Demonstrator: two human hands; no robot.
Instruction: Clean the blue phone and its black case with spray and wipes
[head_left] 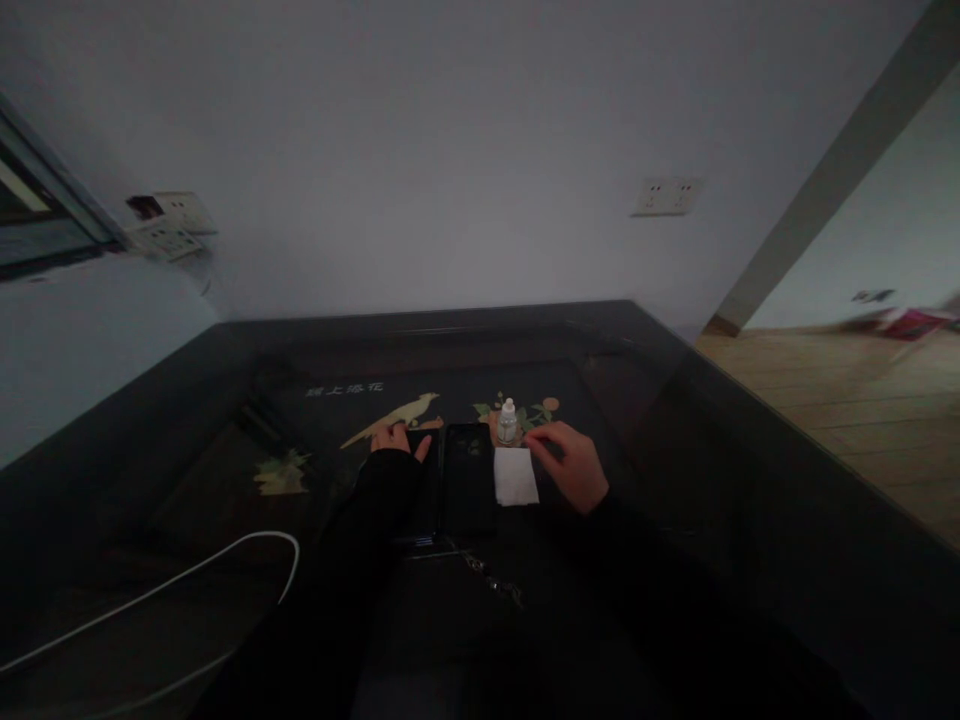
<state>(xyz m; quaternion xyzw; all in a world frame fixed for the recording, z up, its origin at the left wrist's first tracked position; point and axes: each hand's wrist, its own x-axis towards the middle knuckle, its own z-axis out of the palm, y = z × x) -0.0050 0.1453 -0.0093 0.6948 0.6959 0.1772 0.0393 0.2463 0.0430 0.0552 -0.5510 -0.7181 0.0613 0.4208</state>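
Note:
My left hand [399, 440] lies at the top left of a dark, glossy phone [424, 495], fingers and thumb apart and touching it. Beside the phone is a black phone case [470, 485], with a beaded strap [493, 580] trailing below it. A folded white cloth or tissue [515, 478] lies to the right of the case. Just above it a small clear bottle with a white cap [507, 424] stands upright. My right hand [571, 465] is by the bottle and the white piece's upper corner, thumb and forefinger pinched together; what they hold, if anything, is too small to tell.
The dark glossy table [600, 370] bears bird and flower pictures and meets the wall at the back. A white cable [255, 536] loops across its left side. Wall sockets [667, 196] sit above. Wooden floor [847, 400] shows at right.

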